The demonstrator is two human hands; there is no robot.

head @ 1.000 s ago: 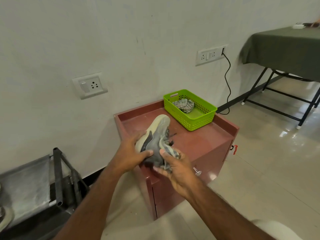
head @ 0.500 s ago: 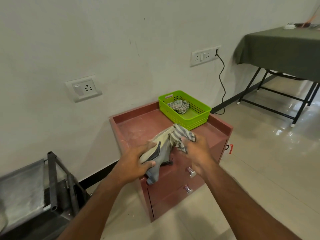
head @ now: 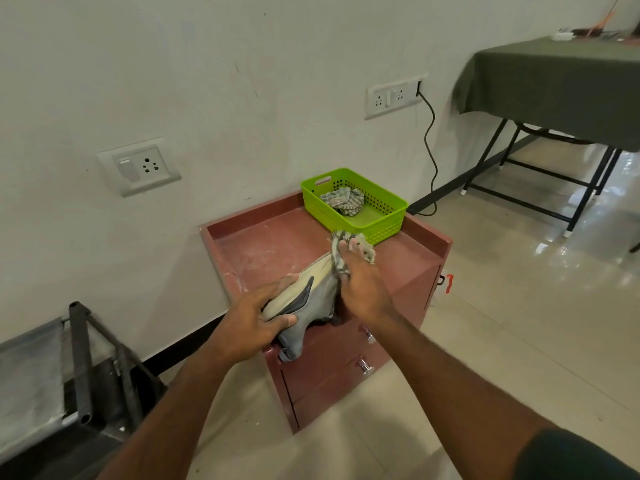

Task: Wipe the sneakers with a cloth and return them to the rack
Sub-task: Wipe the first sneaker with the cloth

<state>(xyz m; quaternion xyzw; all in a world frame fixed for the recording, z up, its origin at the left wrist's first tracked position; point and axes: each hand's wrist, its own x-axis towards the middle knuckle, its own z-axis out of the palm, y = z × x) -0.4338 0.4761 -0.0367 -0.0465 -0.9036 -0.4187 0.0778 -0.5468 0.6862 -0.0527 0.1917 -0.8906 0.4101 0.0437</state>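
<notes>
The sneaker (head: 304,299), grey with a cream sole, is held in the air above the front edge of the red cabinet (head: 408,282), sole turned up and to the left, heel end toward the person. The left hand (head: 249,323) grasps the heel half: the fingers wrap over the sole and the thumb presses on the grey upper. The right hand (head: 360,285) holds the striped cloth (head: 349,249) bunched under its fingers and presses it against the toe end of the sneaker; part of the cloth sticks out past the fingertips.

The cabinet has a raised rim round its top and two drawers with metal knobs on the front. A green basket (head: 388,220) stands on the back right corner of the top, with a second striped cloth (head: 343,200) crumpled inside. The cabinet stands against a white wall that carries two socket plates; a black cable hangs from the right one. At lower left is a dark metal rack (head: 81,362). At upper right stands a table with a green cover (head: 554,77).
</notes>
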